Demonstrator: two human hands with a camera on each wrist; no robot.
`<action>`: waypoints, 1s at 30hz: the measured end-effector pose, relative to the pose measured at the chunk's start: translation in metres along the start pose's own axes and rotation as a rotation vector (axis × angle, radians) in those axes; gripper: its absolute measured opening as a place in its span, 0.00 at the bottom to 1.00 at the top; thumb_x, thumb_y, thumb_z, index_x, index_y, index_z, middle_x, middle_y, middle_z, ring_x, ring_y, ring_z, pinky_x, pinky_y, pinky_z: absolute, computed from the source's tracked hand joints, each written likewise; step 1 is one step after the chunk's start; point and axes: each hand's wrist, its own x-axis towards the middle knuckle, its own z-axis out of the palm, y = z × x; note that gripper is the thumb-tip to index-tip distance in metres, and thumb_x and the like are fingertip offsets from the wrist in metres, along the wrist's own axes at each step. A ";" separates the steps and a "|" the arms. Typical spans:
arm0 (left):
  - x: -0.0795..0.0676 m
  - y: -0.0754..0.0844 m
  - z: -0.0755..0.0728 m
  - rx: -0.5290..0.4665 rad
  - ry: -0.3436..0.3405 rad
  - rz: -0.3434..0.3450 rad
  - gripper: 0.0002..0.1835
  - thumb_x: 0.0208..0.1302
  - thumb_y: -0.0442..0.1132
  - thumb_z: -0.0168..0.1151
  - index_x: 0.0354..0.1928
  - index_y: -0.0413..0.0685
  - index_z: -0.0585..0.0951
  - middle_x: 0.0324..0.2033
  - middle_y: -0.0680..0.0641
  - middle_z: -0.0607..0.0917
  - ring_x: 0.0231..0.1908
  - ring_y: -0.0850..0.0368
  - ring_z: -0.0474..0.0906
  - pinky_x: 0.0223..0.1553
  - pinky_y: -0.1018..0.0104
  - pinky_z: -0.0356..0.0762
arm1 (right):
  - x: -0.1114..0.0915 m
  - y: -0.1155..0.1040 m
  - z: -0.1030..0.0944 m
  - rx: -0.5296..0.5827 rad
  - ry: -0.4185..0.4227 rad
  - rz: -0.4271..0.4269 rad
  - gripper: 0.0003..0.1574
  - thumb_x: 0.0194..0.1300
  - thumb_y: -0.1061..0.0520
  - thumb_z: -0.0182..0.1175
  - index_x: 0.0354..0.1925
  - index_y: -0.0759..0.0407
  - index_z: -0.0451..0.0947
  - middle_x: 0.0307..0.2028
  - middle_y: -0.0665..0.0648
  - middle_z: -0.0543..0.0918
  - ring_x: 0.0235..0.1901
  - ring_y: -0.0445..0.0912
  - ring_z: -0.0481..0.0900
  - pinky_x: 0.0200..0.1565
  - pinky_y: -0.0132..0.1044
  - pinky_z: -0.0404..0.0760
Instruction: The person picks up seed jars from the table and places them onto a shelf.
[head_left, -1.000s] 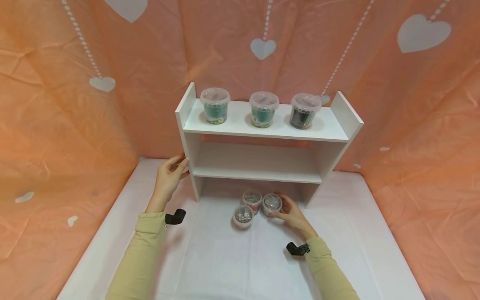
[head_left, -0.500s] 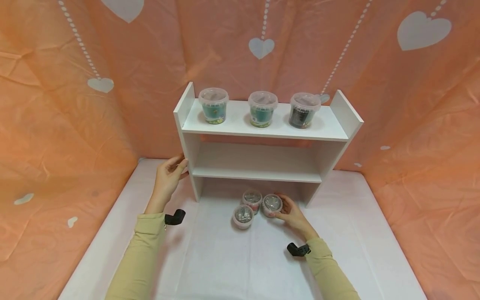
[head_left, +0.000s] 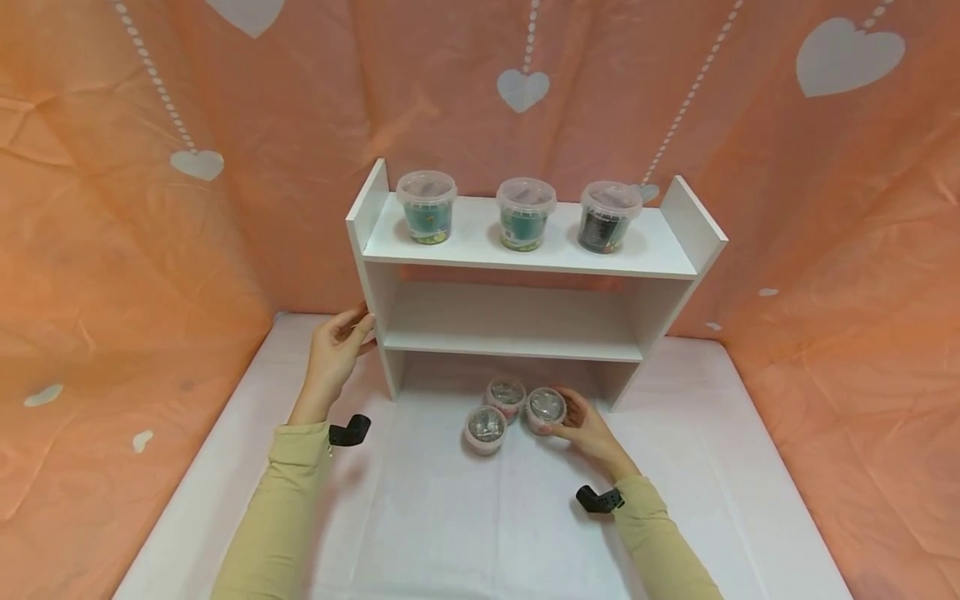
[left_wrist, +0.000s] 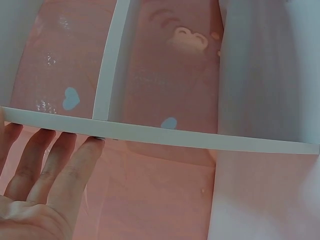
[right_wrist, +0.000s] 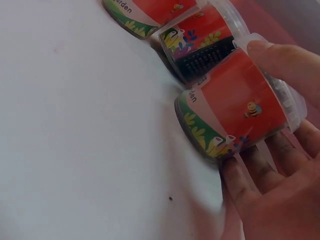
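Note:
My right hand [head_left: 588, 429] grips a small plastic tub [head_left: 545, 408] with a clear lid, thumb on one side and fingers on the other. In the right wrist view, this tub [right_wrist: 240, 107] has a red label with a printed bee and flowers. Two similar tubs stand close beside it, one behind [head_left: 506, 397] and one at the front left [head_left: 484, 430]. My left hand [head_left: 335, 354] touches the left side panel of a white shelf unit [head_left: 513, 351]. The left wrist view has its fairly straight fingers [left_wrist: 65, 170] with their tips at the panel's edge.
Three larger clear-lidded tubs stand on the top shelf: two with teal labels, left [head_left: 428, 208] and middle [head_left: 525, 215], and a darker one [head_left: 608, 218] at right. A white cloth covers the table [head_left: 450, 533]. Orange curtains [head_left: 450, 100] with hearts enclose the back and sides.
The whole head view has shifted slightly. Both hands and all the tubs keep the same places relative to the shelf.

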 end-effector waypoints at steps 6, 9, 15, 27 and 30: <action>-0.001 0.000 0.002 -0.002 0.016 -0.010 0.26 0.69 0.40 0.58 0.64 0.33 0.70 0.58 0.34 0.74 0.48 0.59 0.78 0.50 0.53 0.77 | -0.006 -0.001 0.000 0.003 -0.006 -0.016 0.45 0.52 0.77 0.65 0.65 0.78 0.55 0.60 0.80 0.64 0.54 0.37 0.72 0.57 0.26 0.70; -0.002 0.000 0.002 -0.008 0.014 -0.008 0.26 0.69 0.40 0.58 0.64 0.32 0.69 0.58 0.34 0.74 0.48 0.58 0.78 0.50 0.51 0.77 | -0.008 -0.003 0.001 0.003 -0.002 -0.009 0.45 0.53 0.77 0.64 0.65 0.78 0.55 0.60 0.79 0.64 0.54 0.36 0.71 0.57 0.26 0.69; -0.001 0.000 0.002 -0.014 0.014 -0.009 0.26 0.69 0.39 0.58 0.64 0.32 0.69 0.58 0.34 0.74 0.48 0.59 0.78 0.50 0.51 0.76 | -0.009 -0.008 0.001 -0.010 0.003 -0.007 0.45 0.53 0.75 0.65 0.66 0.76 0.56 0.61 0.77 0.64 0.55 0.37 0.71 0.57 0.26 0.70; 0.000 0.001 0.002 -0.021 0.015 0.004 0.26 0.69 0.40 0.58 0.64 0.32 0.70 0.57 0.34 0.74 0.47 0.60 0.78 0.51 0.48 0.76 | -0.009 -0.024 0.004 -0.021 -0.001 -0.034 0.46 0.52 0.75 0.66 0.66 0.75 0.57 0.61 0.77 0.65 0.55 0.38 0.71 0.58 0.27 0.69; 0.000 0.001 0.002 -0.015 0.018 0.007 0.26 0.69 0.41 0.58 0.64 0.33 0.70 0.58 0.33 0.74 0.47 0.61 0.78 0.51 0.46 0.74 | -0.009 -0.029 0.006 -0.026 0.010 -0.019 0.46 0.52 0.75 0.66 0.66 0.73 0.58 0.61 0.75 0.66 0.56 0.39 0.71 0.59 0.28 0.68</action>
